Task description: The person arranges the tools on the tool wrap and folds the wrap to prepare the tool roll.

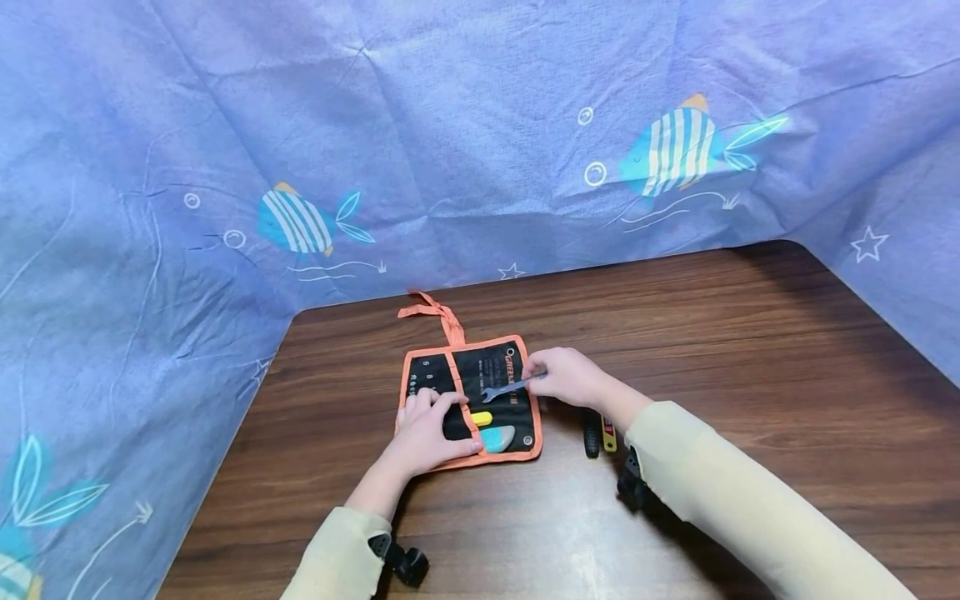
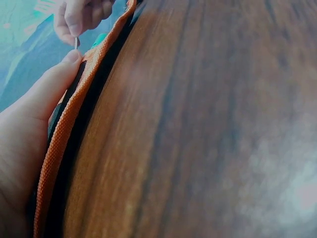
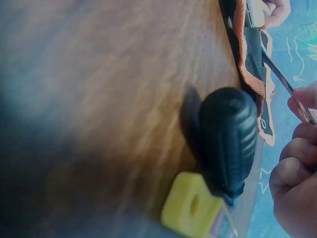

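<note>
A black tool pouch [image 1: 472,379] with orange edging lies spread on the table. My right hand [image 1: 570,377] pinches an open-end wrench [image 1: 512,388] by one end, holding it over the pouch's right part; its open jaw points left toward the pocket edge. My left hand [image 1: 427,432] rests on the pouch's left side, fingers spread and thumb along the pocket's lower edge. Between thumb and index finger, a yellow handle end [image 1: 482,417] and a teal-and-grey handle [image 1: 498,438] stick out of the pockets. In the left wrist view the thumb [image 2: 44,94] presses on the pouch.
Right of the pouch, partly under the right forearm, lie a black ribbed handle [image 1: 591,435] and a yellow-ended tool [image 1: 608,437]. Orange tie straps [image 1: 442,315] trail from the pouch's far edge. A blue fish-print cloth [image 1: 465,167] hangs behind the wooden table [image 1: 712,333].
</note>
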Available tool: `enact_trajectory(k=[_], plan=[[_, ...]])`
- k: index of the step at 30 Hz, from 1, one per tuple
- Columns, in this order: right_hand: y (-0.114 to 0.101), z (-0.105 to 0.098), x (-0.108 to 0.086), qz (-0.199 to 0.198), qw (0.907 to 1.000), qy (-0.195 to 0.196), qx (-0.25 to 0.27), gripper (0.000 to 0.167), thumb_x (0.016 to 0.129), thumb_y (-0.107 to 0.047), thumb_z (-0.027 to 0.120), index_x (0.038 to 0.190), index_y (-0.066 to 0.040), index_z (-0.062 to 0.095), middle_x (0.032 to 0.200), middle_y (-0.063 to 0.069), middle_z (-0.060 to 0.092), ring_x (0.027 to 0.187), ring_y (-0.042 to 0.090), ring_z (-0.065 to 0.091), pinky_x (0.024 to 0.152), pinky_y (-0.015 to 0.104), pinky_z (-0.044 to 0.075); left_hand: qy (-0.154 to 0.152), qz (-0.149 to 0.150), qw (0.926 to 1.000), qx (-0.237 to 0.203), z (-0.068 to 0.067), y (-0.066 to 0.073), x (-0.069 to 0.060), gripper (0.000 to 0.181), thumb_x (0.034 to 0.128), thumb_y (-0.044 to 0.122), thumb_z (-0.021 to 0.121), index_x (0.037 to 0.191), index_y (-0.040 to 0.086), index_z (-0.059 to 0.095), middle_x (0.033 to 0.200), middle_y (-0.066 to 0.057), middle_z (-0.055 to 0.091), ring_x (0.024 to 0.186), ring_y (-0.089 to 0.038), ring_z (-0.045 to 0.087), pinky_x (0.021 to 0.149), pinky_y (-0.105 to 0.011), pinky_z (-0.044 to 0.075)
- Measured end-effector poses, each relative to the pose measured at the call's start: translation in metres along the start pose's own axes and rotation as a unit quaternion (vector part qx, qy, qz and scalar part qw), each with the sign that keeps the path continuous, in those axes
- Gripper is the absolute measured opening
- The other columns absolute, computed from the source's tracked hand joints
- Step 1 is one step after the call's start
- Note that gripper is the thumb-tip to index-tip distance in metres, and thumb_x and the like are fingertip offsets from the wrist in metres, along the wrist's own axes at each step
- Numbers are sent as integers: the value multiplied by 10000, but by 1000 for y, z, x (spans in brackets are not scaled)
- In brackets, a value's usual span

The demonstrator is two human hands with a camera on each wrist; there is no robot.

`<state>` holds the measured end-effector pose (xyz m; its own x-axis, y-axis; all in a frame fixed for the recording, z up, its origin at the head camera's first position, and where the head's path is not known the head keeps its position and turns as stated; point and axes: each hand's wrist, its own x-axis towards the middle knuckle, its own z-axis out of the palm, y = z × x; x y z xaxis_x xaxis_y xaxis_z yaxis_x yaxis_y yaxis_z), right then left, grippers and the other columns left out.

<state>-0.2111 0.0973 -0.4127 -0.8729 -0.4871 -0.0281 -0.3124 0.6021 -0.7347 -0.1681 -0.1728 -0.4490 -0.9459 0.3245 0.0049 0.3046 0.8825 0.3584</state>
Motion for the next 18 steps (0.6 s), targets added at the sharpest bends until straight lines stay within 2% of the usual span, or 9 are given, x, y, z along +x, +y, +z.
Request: enact_trajectory(k=[7, 12, 18], plan=[[-7, 4, 10, -190, 9993, -106, -312, 65, 838, -161, 632, 890, -141, 665, 679, -58, 574, 579, 127, 452, 575, 282, 359, 12, 55, 10000, -67, 1, 0, 0, 712, 658, 746, 633, 1226, 322, 557, 1016, 8, 437, 958, -209, 356, 806, -431, 298], [-12, 11, 16, -229, 9986, -258, -402, 50, 845, -177, 632, 879, -160, 664, 729, -72, 595, 648, 122, 485, 631, 287, 385, -3, 67, 10000, -63, 1, -1, 0, 706, 660, 748, 629, 1227, 332, 557, 1023, 12, 435, 956, -202, 354, 814, -433, 296], [-14, 17, 22, -185, 9989, -372, -232, 58, 858, -170, 628, 892, -145, 668, 751, -66, 611, 671, 125, 513, 658, 299, 409, -5, 37, 10000, -77, 0, -1, -1, 700, 656, 742, 638, 1225, 342, 558, 1019, 20, 432, 952, -199, 350, 817, -423, 296]])
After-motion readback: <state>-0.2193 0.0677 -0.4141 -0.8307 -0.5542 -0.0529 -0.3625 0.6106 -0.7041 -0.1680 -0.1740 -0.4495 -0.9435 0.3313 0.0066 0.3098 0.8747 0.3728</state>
